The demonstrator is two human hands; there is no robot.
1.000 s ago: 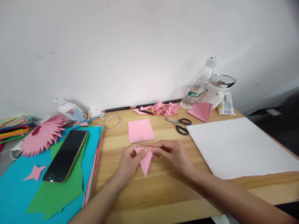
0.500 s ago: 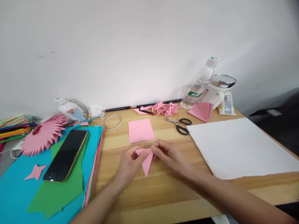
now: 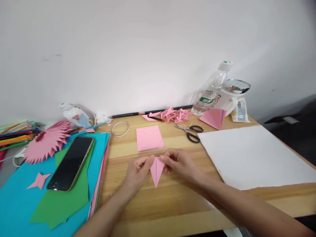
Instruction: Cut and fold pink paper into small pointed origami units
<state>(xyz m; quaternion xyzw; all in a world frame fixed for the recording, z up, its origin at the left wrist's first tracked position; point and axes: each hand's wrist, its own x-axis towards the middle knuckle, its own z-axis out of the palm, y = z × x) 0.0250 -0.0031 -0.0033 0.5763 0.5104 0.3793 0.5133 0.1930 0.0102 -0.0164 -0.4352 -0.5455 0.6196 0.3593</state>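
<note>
Folded piece: a pink paper kite shape sat low over the wooden desk, point aimed back at the person, wide end up between both hands.
Left hand: the left hand pinched the piece's upper left corner, thumb and forefinger closed on the paper, other fingers curled under.
Right hand: the right hand gripped the upper right corner the same way, fingertips tight on the edge, just beside the left hand's.
Spare sheet: a flat pink square lay on the desk just beyond the hands, apart from them.
Tape ring: a clear tape ring rested left of that square.
Scissors: black-handled scissors lay to the right of the square, near the white board.
Finished folds: a cluster of pink folded units sat by the wall, with a tilted water bottle beyond them.
Left side: a phone lay face up on a green sheet over a blue paper stack; a pink pleated fan and a small pink star lay close by.
</note>
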